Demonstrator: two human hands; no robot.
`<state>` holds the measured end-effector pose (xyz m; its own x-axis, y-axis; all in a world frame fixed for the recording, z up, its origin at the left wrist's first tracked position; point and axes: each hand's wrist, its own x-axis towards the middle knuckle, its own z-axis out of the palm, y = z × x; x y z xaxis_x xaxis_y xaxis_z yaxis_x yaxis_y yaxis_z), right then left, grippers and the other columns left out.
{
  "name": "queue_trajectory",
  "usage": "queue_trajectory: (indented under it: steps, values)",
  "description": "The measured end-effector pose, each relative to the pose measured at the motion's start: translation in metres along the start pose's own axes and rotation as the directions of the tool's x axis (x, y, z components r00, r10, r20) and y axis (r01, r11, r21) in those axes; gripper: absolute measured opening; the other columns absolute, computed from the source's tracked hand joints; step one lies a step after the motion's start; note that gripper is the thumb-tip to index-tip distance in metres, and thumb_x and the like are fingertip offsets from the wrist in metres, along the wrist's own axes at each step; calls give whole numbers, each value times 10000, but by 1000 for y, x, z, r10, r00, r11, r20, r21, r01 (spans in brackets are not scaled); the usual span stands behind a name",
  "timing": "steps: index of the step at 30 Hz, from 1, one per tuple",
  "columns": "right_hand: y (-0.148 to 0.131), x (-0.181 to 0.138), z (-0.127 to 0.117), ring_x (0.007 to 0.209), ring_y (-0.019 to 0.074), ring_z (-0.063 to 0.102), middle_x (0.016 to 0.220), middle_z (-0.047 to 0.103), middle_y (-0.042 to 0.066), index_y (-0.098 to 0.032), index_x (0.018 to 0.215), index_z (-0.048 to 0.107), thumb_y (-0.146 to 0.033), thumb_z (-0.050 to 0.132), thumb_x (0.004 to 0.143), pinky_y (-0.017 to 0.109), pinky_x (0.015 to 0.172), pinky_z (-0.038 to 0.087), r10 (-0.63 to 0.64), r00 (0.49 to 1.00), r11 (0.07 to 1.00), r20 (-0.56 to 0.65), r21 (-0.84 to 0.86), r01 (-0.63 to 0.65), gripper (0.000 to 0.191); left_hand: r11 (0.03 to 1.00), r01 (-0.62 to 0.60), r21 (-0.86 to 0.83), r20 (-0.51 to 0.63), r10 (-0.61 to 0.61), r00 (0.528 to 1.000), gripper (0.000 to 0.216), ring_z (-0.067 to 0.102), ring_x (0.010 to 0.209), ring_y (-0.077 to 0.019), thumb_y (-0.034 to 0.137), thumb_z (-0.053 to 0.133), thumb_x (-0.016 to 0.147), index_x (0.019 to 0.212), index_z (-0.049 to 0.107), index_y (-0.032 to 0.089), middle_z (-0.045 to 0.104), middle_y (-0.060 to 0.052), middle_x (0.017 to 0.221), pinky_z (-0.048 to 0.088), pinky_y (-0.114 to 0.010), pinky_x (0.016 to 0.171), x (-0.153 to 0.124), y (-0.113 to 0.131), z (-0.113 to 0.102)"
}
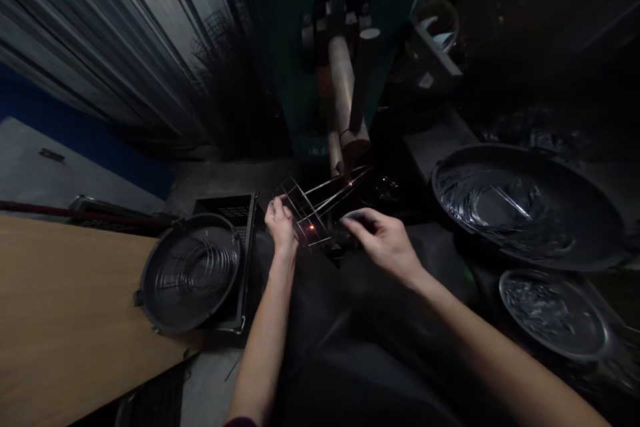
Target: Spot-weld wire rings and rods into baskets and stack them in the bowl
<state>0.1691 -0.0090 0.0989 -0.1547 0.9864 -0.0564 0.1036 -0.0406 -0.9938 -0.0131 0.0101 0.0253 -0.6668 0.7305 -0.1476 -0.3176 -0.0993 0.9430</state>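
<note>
A small frame of thin metal wires (313,203) lies under the electrode of a spot-welding machine (343,80), with a tiny orange glow at one joint. My left hand (281,223) is closed on the frame's left edge. My right hand (383,237) hovers just right of the frame with curled fingers pinched together near the wire ends; what it holds, if anything, I cannot make out.
A round black tub (190,273) with wire rings stands at the left on a black crate (235,207), next to a wooden board (65,313). Two dark basins of cut wires, a large basin (525,207) and a smaller basin (553,313), sit at the right. Corrugated metal sheeting (110,33) rises behind.
</note>
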Motion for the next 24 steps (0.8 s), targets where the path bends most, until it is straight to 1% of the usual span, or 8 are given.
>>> queue_trajectory:
  steps: [5, 8, 10, 12, 14, 18, 22, 24]
  values:
    - [-5, 22, -5, 842, 190, 611, 845, 688, 20, -247, 791, 727, -232, 690, 741, 282, 827, 455, -57, 997, 975, 56, -213, 67, 64, 957, -150, 247, 222, 94, 971, 287, 328, 395, -65, 454, 594, 815, 832, 661, 176, 384, 62, 457, 269, -189, 433, -59, -19, -21]
    - [15, 41, -16, 660, 149, 569, 691, 649, 7, -202, 755, 683, -375, 666, 764, 224, 611, 436, 125, 980, 983, 155, -155, -101, 174, 867, -374, 329, 581, 127, 804, 216, 560, 599, -148, 420, 678, 748, 752, 705, 205, 578, -21, 575, 448, -293, 698, -79, -31, -41]
    - [33, 41, -22, 557, 110, 507, 608, 598, -14, -176, 745, 647, -471, 633, 770, 188, 515, 373, 182, 952, 983, 245, -76, -169, 296, 821, -465, 330, 701, 117, 703, 266, 620, 877, -230, 477, 728, 679, 758, 716, 224, 681, -76, 781, 402, -395, 924, -80, -36, -57]
    - [52, 30, -24, 531, 97, 484, 572, 564, -28, -168, 748, 632, -507, 600, 784, 178, 502, 355, 185, 929, 983, 320, -47, -180, 342, 860, -357, 364, 566, 101, 818, 418, 582, 1051, -259, 597, 672, 688, 865, 709, 220, 689, -102, 975, 346, -428, 1009, -73, -39, -70]
    - [70, 12, -21, 558, 105, 512, 599, 585, -24, -177, 765, 649, -478, 559, 824, 188, 542, 389, 158, 917, 987, 367, -94, -133, 320, 958, -20, 285, 282, -64, 957, 547, 591, 1050, -242, 671, 528, 768, 969, 668, 182, 675, -127, 1034, 382, -410, 983, -62, -40, -73]
    - [95, -28, -10, 686, 150, 601, 759, 675, -5, -240, 810, 713, -357, 593, 812, 255, 724, 468, 42, 958, 974, 285, -226, 25, 167, 831, 550, -76, 149, -536, 831, 475, 655, 809, -167, 548, 416, 902, 974, 605, 118, 687, -120, 876, 476, -278, 753, -44, -32, -55]
    - [103, -60, -42, 831, 205, 641, 893, 706, 3, -296, 897, 735, -303, 646, 764, 335, 843, 469, 33, 973, 975, 228, -219, 18, 160, 864, 481, -148, 67, -476, 877, 258, 416, 425, -43, 362, 530, 901, 892, 600, 115, 445, 65, 473, 334, -152, 488, -45, -22, -34]
    - [111, -75, -90, 920, 220, 637, 992, 699, 26, -297, 926, 727, -266, 626, 788, 352, 890, 439, 58, 997, 937, -47, -343, -70, 173, 919, 378, -109, 97, -369, 925, 284, 305, 386, -33, 401, 571, 873, 880, 604, 119, 309, 100, 421, 276, -145, 449, -50, -20, -29]
